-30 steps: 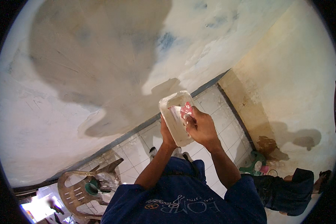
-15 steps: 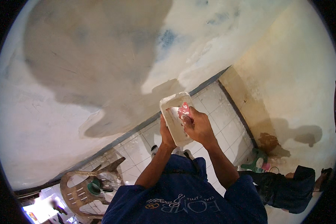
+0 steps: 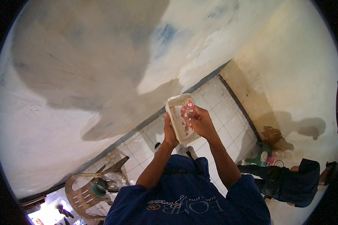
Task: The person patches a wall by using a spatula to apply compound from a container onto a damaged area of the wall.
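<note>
In front of me, my left hand (image 3: 170, 133) holds the side of an off-white rectangular plastic tray (image 3: 174, 98), smeared with pale paste. My right hand (image 3: 202, 123) is closed on a red scraper (image 3: 187, 110) spattered with white, its flat end down inside the tray. My fingers hide part of the scraper.
A patchy white wall (image 3: 101, 56) rises ahead, meeting a yellowish stained wall (image 3: 293, 63) at the right. Below are white floor tiles (image 3: 229, 135), a dirty plastic chair (image 3: 79, 198) at lower left, a green object (image 3: 257, 155), and another person in dark clothes (image 3: 296, 182) at lower right.
The tray has shifted slightly right in the picture with both hands. The red scraper has turned more upright along the tray, showing more red. The view has shifted slightly.
</note>
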`<state>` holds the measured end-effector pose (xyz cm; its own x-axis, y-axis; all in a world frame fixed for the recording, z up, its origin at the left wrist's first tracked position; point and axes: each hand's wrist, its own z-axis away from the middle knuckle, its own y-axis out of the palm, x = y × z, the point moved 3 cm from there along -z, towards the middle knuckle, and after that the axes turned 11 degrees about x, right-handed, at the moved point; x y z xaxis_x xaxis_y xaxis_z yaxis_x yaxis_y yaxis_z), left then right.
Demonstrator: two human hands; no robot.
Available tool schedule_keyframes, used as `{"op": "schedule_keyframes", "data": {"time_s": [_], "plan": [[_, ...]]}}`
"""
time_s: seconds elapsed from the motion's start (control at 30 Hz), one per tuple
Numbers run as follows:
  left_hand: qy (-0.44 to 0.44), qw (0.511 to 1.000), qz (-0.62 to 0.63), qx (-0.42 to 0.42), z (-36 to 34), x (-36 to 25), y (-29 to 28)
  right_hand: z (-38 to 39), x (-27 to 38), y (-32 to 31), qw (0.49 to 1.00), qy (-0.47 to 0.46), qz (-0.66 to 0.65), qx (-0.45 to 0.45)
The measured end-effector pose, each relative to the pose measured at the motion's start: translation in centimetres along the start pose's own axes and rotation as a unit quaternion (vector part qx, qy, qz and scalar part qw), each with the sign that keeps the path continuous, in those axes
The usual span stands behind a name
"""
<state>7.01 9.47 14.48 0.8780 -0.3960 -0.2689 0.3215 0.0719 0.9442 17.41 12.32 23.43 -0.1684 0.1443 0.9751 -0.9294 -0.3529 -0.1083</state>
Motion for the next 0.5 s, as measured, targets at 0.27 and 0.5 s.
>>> {"op": "schedule_keyframes", "data": {"time_s": [0.27, 0.5], "plan": [[-0.014, 1.0, -0.021, -0.001, 0.5, 0.7, -1.1, -0.2, -0.1, -0.7, 0.984, 0.011, 0.179, 0.008], [-0.004, 1.0, 0.008, 0.021, 0.1, 1.5, -2.6, -1.0, -2.8, -1.8, 0.991, 0.117, 0.052, 0.049]]}}
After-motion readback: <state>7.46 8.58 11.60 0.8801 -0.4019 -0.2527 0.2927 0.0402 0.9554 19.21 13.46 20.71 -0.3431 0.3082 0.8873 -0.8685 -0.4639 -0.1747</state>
